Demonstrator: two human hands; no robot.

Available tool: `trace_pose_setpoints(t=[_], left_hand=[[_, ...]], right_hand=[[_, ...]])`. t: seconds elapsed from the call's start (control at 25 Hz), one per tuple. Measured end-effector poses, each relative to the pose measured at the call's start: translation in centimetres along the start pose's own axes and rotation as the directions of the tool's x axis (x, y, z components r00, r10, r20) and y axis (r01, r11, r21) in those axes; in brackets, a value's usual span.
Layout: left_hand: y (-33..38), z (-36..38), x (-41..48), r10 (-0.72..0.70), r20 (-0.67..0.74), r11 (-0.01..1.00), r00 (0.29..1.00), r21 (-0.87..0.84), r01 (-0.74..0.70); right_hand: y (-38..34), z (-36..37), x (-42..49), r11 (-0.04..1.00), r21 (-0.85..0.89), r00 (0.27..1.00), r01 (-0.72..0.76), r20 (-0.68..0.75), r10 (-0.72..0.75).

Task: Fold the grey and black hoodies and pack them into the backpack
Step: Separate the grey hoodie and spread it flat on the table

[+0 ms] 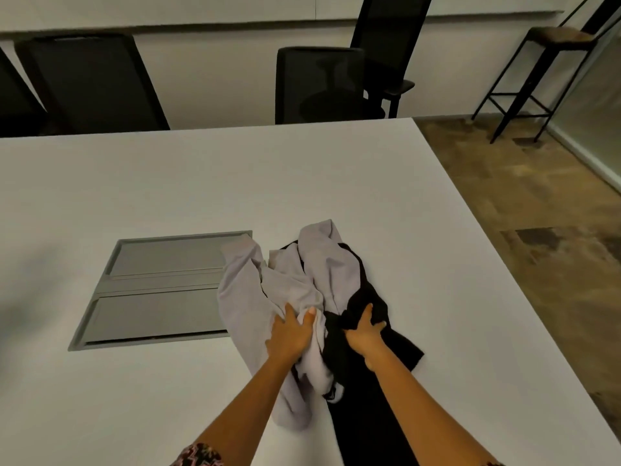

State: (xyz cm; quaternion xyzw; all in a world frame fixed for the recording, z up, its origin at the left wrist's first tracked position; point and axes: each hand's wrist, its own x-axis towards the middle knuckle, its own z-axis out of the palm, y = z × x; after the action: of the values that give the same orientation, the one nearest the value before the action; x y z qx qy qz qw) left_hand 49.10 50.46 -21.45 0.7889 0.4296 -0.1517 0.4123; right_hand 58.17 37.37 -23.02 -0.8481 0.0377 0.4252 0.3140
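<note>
The white bench (168, 183) carries everything, and its wide bare top gives enough room to spread clothes flat for folding. A grey metal hatch (158, 290) is set into the bench, and one edge of the pile lies over its right end.

The grey hoodie (242, 290) and the black hoodie (368, 297) lie crumpled together near the front of the bench, twisted one into the other. I think they must be separated first, because neither can be folded like this. Part of the black one hangs down over the near edge.

The left hand (290, 334) grips a bunch of grey cloth. The right hand (364, 334) grips the black cloth, probably so each hand can pull its own piece away. The backpack is not visible.
</note>
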Motion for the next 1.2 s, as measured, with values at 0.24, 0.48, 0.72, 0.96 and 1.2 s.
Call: trace_pose_setpoints(t=[0.24,0.48,0.72,0.96,1.2], left_hand=[[2.9,-1.9,7.5,0.108,-0.043,0.994,0.993,0.007,-0.108],[4.8,-3.4,14.7,0.224,-0.069,0.975,0.972,0.009,-0.224],[5.8,-5.0,16.6,0.290,-0.026,0.955,0.957,-0.056,-0.291],[5.7,-3.0,11.3,0.511,-0.389,0.855,0.767,0.140,-0.499],[6.9,-0.9,12.1,0.602,-0.170,0.686,0.780,0.610,-0.396]], right_hand=[[-5.5,-4.9,7.7,0.968,-0.073,0.969,0.239,-0.048,-0.243],[-10.8,-8.7,13.4,0.929,-0.043,0.928,0.368,-0.046,-0.370],[-12.5,-11.2,14.9,0.882,0.105,0.881,0.460,-0.181,-0.438],[-9.1,-8.3,9.7,0.595,-0.070,0.502,0.801,-0.464,-0.730],[-5.1,-6.6,12.6,0.172,-0.833,0.321,0.526,0.007,-0.947]])
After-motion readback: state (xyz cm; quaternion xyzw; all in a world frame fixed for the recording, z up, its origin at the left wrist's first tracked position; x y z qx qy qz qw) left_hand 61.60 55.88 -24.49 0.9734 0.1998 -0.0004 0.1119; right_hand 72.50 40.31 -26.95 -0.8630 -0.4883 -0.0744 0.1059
